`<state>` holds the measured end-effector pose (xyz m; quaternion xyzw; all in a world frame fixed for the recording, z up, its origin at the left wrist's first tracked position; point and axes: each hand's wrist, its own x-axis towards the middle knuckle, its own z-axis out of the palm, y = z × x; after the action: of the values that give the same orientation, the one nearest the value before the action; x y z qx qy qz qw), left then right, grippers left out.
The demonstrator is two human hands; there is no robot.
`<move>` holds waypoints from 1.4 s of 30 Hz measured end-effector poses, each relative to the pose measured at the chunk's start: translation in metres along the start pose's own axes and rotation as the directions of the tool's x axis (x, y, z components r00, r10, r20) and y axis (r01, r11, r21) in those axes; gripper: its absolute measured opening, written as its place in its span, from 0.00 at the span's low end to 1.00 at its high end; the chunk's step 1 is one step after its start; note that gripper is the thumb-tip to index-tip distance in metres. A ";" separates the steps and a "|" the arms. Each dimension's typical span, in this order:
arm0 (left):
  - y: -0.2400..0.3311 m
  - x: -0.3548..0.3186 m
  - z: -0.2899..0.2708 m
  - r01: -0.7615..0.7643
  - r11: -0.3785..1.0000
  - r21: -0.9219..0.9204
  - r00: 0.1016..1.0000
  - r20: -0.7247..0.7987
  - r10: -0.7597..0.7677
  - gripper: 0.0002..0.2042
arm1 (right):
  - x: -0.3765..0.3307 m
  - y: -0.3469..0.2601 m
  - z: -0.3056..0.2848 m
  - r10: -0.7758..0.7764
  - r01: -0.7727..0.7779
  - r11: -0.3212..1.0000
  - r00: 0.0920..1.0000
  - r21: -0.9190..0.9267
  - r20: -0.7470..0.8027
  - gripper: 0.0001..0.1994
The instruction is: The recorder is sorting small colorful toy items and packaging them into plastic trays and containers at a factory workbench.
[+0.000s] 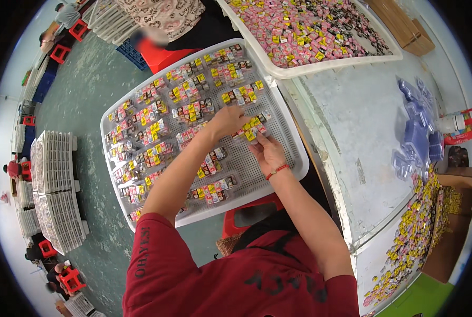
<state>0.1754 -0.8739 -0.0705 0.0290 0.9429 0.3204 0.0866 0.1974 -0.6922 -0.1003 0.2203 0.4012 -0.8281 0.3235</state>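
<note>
Both hands are over the right part of a large white perforated tray point(281, 138). Between them is a clear plastic pack point(253, 128) filled with small yellow, pink and dark square packets. My right hand point(269, 151), with a red band on its wrist, grips the pack's near right side between thumb and fingers. My left hand point(227, 121) is closed at the pack's left end, its fingertips partly hidden; whether it holds the pack or only touches it, I cannot tell. Several similar filled packs point(191, 87) lie in rows on the tray, another pack point(242, 94) just beyond my hands.
A white bin point(328, 64) of loose packets stands at the far right. Clear empty plastic boxes point(418, 129) and a heap of yellow and pink packets point(405, 238) lie on the right-hand table point(347, 137). Stacked white trays point(56, 164) stand left; red stools point(77, 30) and people are farther off.
</note>
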 end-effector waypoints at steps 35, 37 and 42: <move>0.294 0.098 0.095 -0.721 0.691 -0.051 0.677 -0.263 0.687 0.09 | -0.147 -0.048 -0.111 -0.115 0.421 0.670 0.873 -0.612 0.475 0.16; 0.348 0.118 0.135 -0.799 0.599 -0.056 0.597 -0.202 0.776 0.09 | -0.169 -0.058 -0.143 -0.164 0.387 0.744 0.896 -0.545 0.413 0.17; 0.401 0.149 0.206 -0.869 0.488 0.083 0.485 -0.057 0.873 0.08 | -0.219 -0.081 -0.184 -0.239 0.314 0.906 0.933 -0.284 0.271 0.19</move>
<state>0.0657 -0.4159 -0.0084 0.4888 0.8083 0.3011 -0.1309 0.3107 -0.4271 -0.0279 0.0077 0.5182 -0.8088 0.2778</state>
